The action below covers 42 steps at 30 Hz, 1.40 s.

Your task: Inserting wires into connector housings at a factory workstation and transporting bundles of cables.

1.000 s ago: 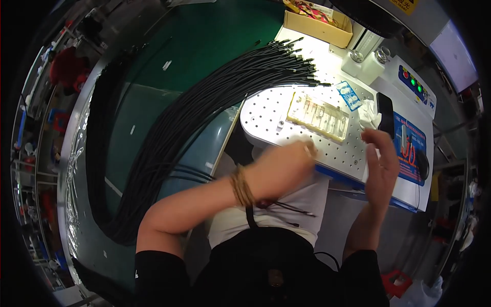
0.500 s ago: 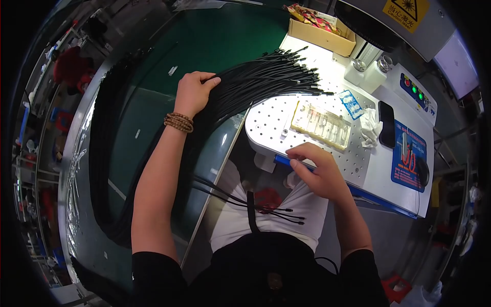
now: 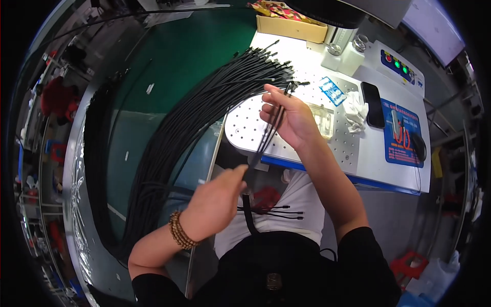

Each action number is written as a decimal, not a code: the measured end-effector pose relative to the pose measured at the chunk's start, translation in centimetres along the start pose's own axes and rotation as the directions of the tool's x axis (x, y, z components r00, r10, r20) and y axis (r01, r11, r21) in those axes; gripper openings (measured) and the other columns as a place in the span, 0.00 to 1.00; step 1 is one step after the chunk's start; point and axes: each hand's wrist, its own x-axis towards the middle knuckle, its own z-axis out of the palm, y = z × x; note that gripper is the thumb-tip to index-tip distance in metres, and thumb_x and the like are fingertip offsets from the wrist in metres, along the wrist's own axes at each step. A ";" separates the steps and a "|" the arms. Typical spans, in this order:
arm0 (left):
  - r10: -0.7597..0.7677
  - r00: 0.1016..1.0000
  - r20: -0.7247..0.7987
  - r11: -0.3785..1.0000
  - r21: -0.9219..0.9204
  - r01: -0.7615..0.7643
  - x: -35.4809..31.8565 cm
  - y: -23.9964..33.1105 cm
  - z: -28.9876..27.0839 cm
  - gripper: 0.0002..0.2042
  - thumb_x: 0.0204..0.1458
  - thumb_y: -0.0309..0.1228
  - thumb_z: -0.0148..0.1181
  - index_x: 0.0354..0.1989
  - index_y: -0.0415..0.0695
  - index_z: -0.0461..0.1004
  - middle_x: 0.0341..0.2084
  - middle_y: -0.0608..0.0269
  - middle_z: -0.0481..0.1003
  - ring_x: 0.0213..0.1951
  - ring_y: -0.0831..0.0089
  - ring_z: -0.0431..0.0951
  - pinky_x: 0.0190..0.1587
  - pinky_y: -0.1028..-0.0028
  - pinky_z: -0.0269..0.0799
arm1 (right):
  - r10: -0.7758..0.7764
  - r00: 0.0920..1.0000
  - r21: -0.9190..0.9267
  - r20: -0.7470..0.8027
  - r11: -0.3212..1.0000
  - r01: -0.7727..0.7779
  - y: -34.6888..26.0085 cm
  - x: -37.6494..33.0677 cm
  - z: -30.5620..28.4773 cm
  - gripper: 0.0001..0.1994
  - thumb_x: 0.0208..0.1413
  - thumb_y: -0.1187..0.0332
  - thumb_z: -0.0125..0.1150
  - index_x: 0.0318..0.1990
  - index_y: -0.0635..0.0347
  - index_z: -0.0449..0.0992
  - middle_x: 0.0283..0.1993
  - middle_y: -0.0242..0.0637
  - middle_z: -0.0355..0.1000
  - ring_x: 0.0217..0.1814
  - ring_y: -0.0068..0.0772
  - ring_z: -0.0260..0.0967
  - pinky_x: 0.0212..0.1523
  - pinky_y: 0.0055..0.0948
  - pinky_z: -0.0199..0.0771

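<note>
A few black cables [image 3: 271, 132] run taut between my two hands, with their connector ends sticking up past my right fingers. My right hand [image 3: 294, 120] closes on them just below these ends, over the white perforated plate [image 3: 244, 123]. Lower down, above my lap, my left hand [image 3: 215, 202] is a closed fist round the same cables; motion smears it slightly. A thick bundle of black cables [image 3: 184, 115] curves across the green table, its ends fanned out at the plate's far edge. Several loose cable ends [image 3: 286, 212] lie across my lap.
Partly behind my right hand is a clear plastic box [image 3: 323, 120]. A blue card [image 3: 333, 91], crumpled tissue [image 3: 354, 110], black phone [image 3: 372, 104] and mouse [image 3: 418, 147] on a blue mat [image 3: 396, 153] lie farther right. A cardboard box [image 3: 291, 28] stands behind, beside a button panel [image 3: 401, 65].
My left hand has left the big bundle and come down toward my lap, now gripping a few cables. My right hand, empty before, has risen and closed on their upper ends. The view has shifted.
</note>
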 end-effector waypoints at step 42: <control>-0.349 0.860 0.371 0.114 -0.895 0.432 13.1 1.4 10.3 0.08 0.61 0.28 0.55 0.42 0.35 0.71 0.30 0.61 0.78 0.29 0.80 0.78 0.35 0.81 0.77 | -0.481 0.684 -0.830 0.548 -0.419 0.369 -1.4 -6.3 -8.6 0.19 0.45 0.79 0.55 0.48 0.62 0.75 0.47 0.42 0.69 0.50 0.46 0.65 0.49 0.41 0.64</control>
